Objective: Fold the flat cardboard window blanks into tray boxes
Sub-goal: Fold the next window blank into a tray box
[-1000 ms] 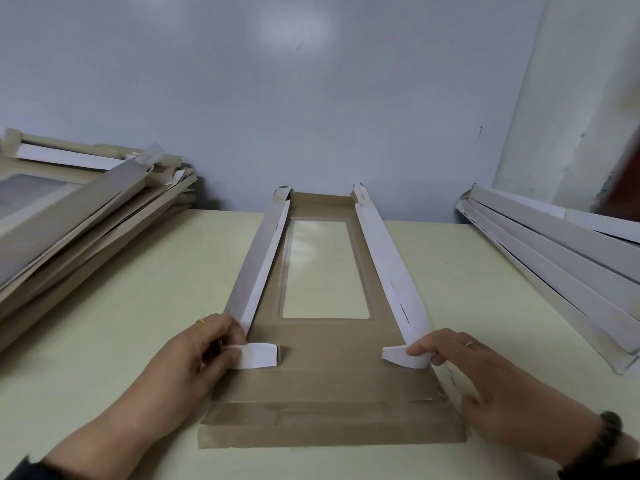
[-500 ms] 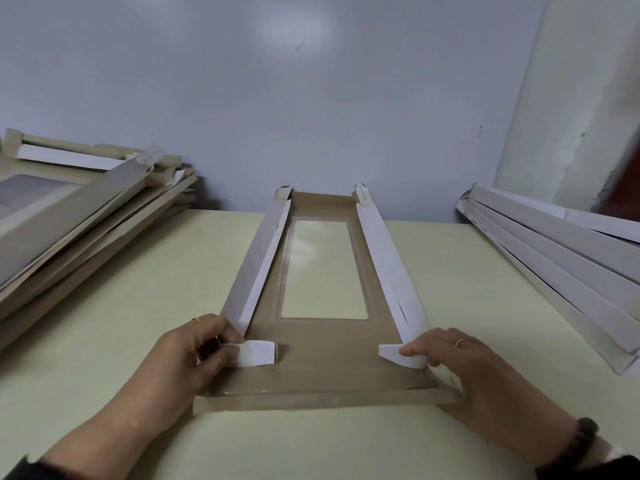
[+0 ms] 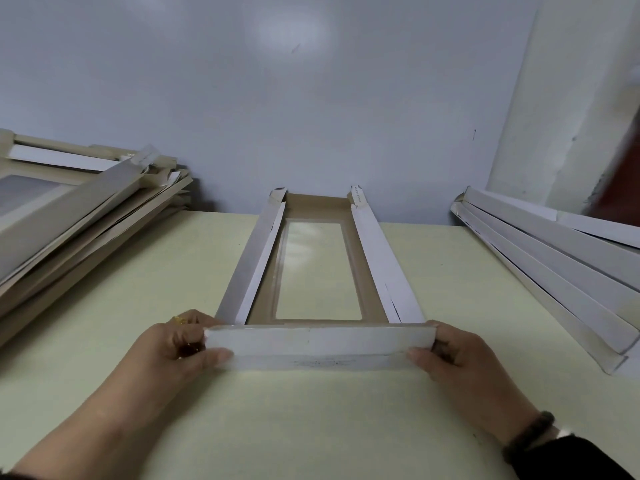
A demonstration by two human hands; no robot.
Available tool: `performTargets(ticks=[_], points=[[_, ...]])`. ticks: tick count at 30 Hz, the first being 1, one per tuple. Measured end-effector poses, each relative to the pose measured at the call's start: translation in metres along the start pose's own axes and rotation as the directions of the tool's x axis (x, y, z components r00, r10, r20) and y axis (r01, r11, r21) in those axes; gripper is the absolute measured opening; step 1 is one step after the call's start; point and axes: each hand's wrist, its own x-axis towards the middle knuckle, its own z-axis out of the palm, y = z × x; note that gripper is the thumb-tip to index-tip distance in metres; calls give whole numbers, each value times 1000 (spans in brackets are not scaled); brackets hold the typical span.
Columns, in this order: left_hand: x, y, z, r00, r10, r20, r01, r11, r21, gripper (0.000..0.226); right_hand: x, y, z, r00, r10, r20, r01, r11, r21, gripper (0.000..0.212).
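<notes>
A long cardboard window blank point(image 3: 263, 306) lies on the pale table, brown inside, with a clear plastic window point(image 3: 317, 268) in its middle. Its two long side walls stand folded up, white outside. The near end flap point(image 3: 318, 346) stands raised, white face toward me. My left hand point(image 3: 173, 355) grips the flap's left end, thumb on the front face and fingers behind. My right hand point(image 3: 457, 358) grips the right end the same way. The corner tabs are hidden behind the flap.
A stack of folded tray boxes point(image 3: 69, 216) lies at the left on the table point(image 3: 311, 427). A stack of flat white blanks point(image 3: 554, 271) leans at the right. A grey wall stands right behind the table.
The near end flap, flat on the table a second ago, has been lifted upright. Both hands left the small corner tabs and now hold the flap's ends.
</notes>
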Motion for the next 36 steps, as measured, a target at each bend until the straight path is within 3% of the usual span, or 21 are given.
performTargets(ticks=[4, 8, 12, 16, 20, 23, 26, 30, 31, 34, 36], points=[[2, 1, 9, 999, -31, -42, 28, 998, -63, 13, 1, 4, -2, 1000, 25, -12, -24, 997, 79, 24], [1, 5, 11, 998, -31, -46, 30, 999, -33, 29, 3, 5, -2, 999, 26, -24, -24, 995, 97, 8], [1, 5, 15, 997, -43, -68, 46, 998, 41, 33, 4, 7, 1, 994, 47, -100, -36, 994, 105, 21], [4, 3, 24, 990, 5, -140, 20, 985, 174, 36, 4, 8, 2, 996, -4, -89, -3, 997, -80, 31], [6, 7, 27, 969, 88, -230, -13, 952, 307, 21, 1, 3, 1, 993, -113, -42, 96, 952, -290, 17], [5, 9, 26, 959, 226, -171, -153, 921, 358, 44, -2, -1, 1, 993, -117, -2, 109, 930, -350, 15], [1, 8, 28, 959, 283, -23, -252, 887, 387, 39, -3, 1, 1, 986, -153, 69, 167, 865, -473, 12], [0, 3, 30, 954, 301, 18, -277, 850, 449, 23, -2, 2, 1, 974, -194, 112, 221, 744, -631, 13], [0, 5, 30, 957, 288, 28, -268, 847, 459, 27, -1, 2, 1, 963, -247, 108, 253, 695, -673, 14], [0, 11, 30, 929, 343, 137, -360, 760, 542, 70, 1, -3, 4, 920, -376, 111, 304, 506, -807, 24], [0, 13, 33, 912, 362, 194, -405, 708, 578, 70, 1, -3, 6, 888, -428, 167, 370, 451, -812, 34]])
